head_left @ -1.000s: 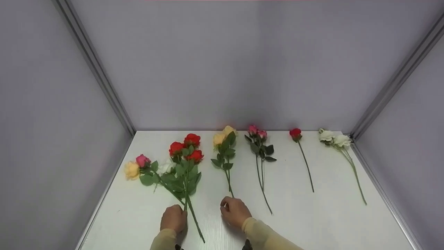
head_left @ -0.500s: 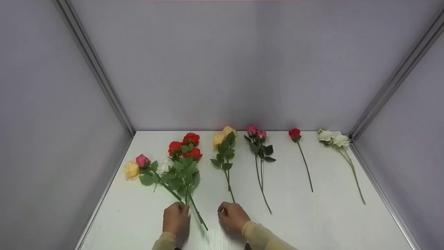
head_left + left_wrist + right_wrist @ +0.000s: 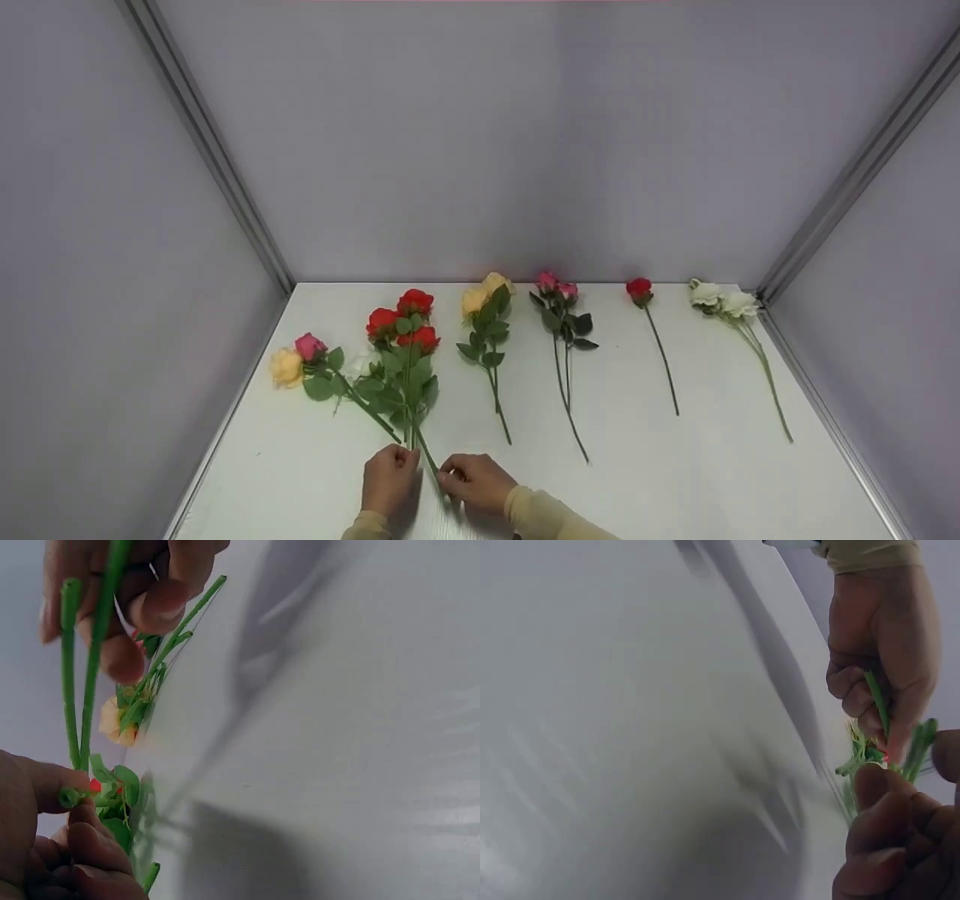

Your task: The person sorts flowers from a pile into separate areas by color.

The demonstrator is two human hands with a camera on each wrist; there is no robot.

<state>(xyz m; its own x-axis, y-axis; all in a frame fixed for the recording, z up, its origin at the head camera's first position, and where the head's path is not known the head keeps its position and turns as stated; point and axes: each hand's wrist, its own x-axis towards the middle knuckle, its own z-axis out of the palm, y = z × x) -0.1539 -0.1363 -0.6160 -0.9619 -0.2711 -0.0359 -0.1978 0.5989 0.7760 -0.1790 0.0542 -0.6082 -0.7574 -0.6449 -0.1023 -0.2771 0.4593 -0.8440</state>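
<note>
The left hand [image 3: 388, 481] pinches several green stems [image 3: 91, 682] in its fingers, with red roses [image 3: 409, 322] beyond its fingertips, while the right hand [image 3: 480, 484] is at the stems' lower ends, its grip impossible to tell.

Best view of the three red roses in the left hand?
Head, because all three red roses show, stems running down to the left hand. Left wrist: stems close up, just a red speck. Right wrist: blurred stem ends and a red speck; hands block the rest.
</note>
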